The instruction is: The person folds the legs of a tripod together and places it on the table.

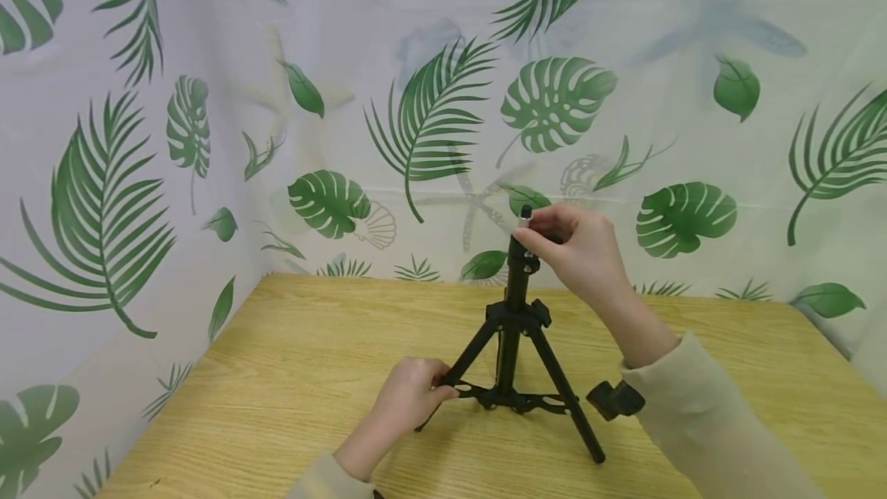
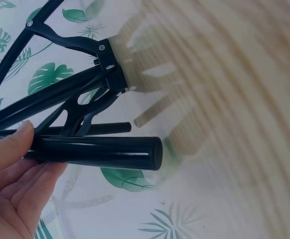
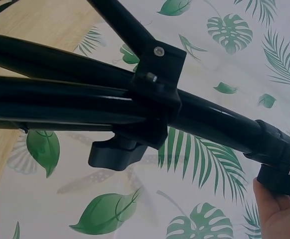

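A black tripod stand (image 1: 509,353) is upright on the table with its legs spread. My left hand (image 1: 413,395) grips the stand's left leg beside the brace; in the left wrist view, the thumb lies on one side of the leg (image 2: 100,152) and the fingers on the other. At the top, my right hand (image 1: 582,249) holds the upper end of the centre tube, just below its tip (image 1: 526,212). The right wrist view shows its fingers around the upper collar, near a black knob (image 3: 278,179). A lower knob (image 3: 116,154) is on the leg joint, away from the hand.
The wood-grain table (image 1: 298,345) lies under the stand. A white leaf-print curtain (image 1: 430,129) rises behind the table and along its left side. A small black device (image 1: 615,400) sits at the right sleeve.
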A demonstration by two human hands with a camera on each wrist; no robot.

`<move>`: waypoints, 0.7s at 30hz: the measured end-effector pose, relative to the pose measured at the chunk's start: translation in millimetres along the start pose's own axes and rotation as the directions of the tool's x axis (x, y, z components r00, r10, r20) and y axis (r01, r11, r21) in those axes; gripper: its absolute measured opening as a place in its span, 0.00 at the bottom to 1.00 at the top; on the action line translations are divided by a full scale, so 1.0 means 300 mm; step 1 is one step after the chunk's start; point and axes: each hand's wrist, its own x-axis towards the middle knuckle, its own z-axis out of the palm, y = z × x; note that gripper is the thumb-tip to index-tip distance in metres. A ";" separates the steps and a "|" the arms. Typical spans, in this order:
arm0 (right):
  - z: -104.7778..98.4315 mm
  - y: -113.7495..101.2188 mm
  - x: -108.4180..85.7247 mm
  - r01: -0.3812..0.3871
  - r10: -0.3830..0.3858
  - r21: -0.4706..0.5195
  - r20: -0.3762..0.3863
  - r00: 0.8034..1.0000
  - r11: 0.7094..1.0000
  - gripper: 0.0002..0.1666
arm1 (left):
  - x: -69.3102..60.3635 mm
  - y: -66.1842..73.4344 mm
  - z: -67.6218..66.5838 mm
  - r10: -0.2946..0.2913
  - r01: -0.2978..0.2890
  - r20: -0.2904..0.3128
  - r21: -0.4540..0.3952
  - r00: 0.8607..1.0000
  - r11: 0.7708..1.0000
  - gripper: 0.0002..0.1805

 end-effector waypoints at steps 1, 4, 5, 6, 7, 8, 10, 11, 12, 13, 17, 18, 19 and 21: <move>0.000 0.000 0.000 0.000 0.000 0.001 0.000 1.000 1.000 0.16 | 0.000 0.000 0.001 0.003 -0.002 -0.006 0.002 1.000 1.000 0.07; 0.001 0.000 0.000 0.000 0.000 0.004 0.001 1.000 1.000 0.16 | 0.001 0.002 0.005 0.009 -0.009 -0.022 -0.002 1.000 1.000 0.07; 0.002 -0.001 0.000 -0.001 0.001 0.005 0.002 1.000 1.000 0.16 | 0.001 0.003 0.006 0.012 -0.012 -0.028 -0.003 1.000 1.000 0.07; 0.002 -0.001 0.000 -0.002 0.002 0.006 0.002 1.000 1.000 0.16 | 0.001 0.004 0.008 0.015 -0.016 -0.035 -0.004 0.999 1.000 0.07; 0.003 -0.001 0.000 -0.003 0.003 0.006 0.002 1.000 1.000 0.16 | 0.001 0.005 0.009 0.018 -0.019 -0.040 -0.006 0.999 1.000 0.07; 0.003 -0.001 0.000 -0.004 0.004 0.007 0.002 1.000 1.000 0.16 | 0.002 0.006 0.010 0.022 -0.022 -0.046 -0.008 0.999 1.000 0.07; 0.003 -0.001 0.001 -0.007 0.007 0.007 0.000 1.000 1.000 0.16 | 0.004 0.008 0.011 0.026 -0.027 -0.055 -0.010 0.998 1.000 0.07; 0.003 -0.001 0.001 -0.008 0.008 0.006 -0.001 1.000 1.000 0.16 | 0.005 0.009 0.012 0.027 -0.027 -0.057 -0.011 0.998 1.000 0.07; 0.003 -0.001 0.001 -0.007 0.007 0.005 -0.003 1.000 1.000 0.16 | 0.006 0.011 0.011 0.025 -0.026 -0.057 -0.012 0.998 1.000 0.07; 0.003 -0.001 0.001 -0.006 0.006 0.005 -0.004 1.000 1.000 0.15 | 0.008 0.012 0.011 0.023 -0.024 -0.056 -0.015 0.998 1.000 0.07; 0.003 -0.002 0.001 -0.005 0.005 0.004 -0.008 1.000 1.000 0.16 | 0.013 0.017 0.012 0.010 -0.012 -0.053 -0.028 0.999 1.000 0.07; 0.004 -0.002 0.001 -0.006 0.006 0.007 -0.008 1.000 1.000 0.16 | 0.013 0.018 0.012 0.012 -0.014 -0.055 -0.032 0.998 0.999 0.07; 0.004 -0.003 0.001 -0.009 0.009 0.007 -0.006 1.000 1.000 0.16 | 0.014 0.019 0.013 0.014 -0.016 -0.059 -0.036 0.998 0.999 0.07; 0.004 -0.005 0.000 -0.017 0.017 0.012 -0.004 1.000 1.000 0.17 | 0.015 0.021 0.016 0.017 -0.019 -0.067 -0.039 0.998 0.999 0.07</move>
